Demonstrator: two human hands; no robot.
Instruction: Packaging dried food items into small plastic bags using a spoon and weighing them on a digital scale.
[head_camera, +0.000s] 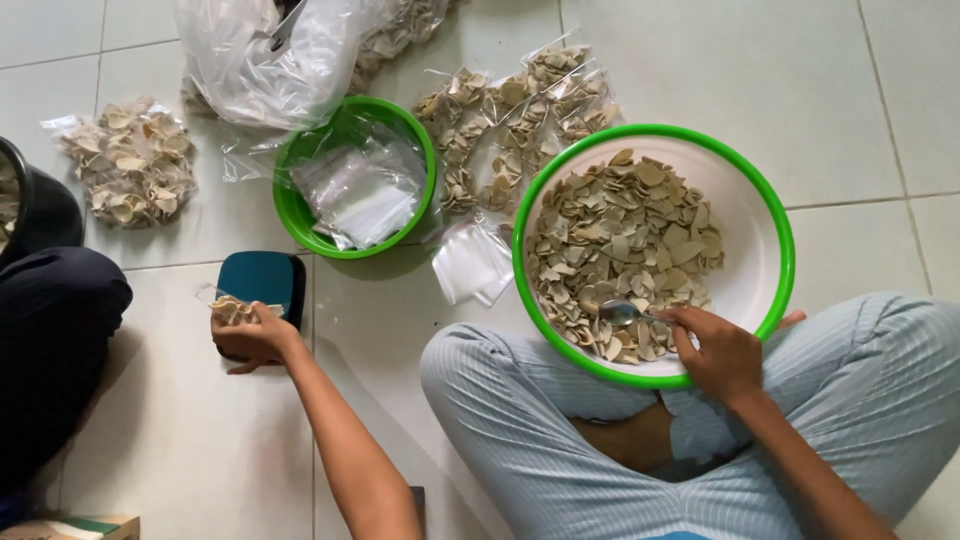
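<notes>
left hand (255, 338): fingers curled shut around a small clear bag of chips (233, 308), held over the teal scale (262, 285) at its front edge. Can't tell if the bag rests on the scale or hangs just above.
right hand (718, 352): closed on the handle of a metal spoon (625, 314); spoon bowl points left, sits in the chips at the near side of the big bowl.
big bowl (770, 215): white inside, green rim, on the floor touching the person's crossed legs. Roughly the left two-thirds covered with pale beige chips (620, 240); right wall bare.
small bowl (292, 205): green, left of the big bowl and near it. Holds a stack of empty clear bags (360, 195).
scale: dark teal, flat, on the floor in front of the small bowl.
filled packs (515, 115): rows of small sealed bags of chips, lying on the floor between and behind the two bowls.
loose empties (472, 262): a few clear bags on the floor, just beside the big bowl's left rim.
large plastic sack (265, 55): clear, crumpled, behind the small bowl; more chips visible inside at top.
single full bag (130, 160): chips, on the floor at far left, apart from the rest.
black container (40, 205): left edge of view, partly cut off.
floor (850, 90): white tile.
other person: dark-clothed knee (55, 330) at left edge, near the scale, not touching it.
</notes>
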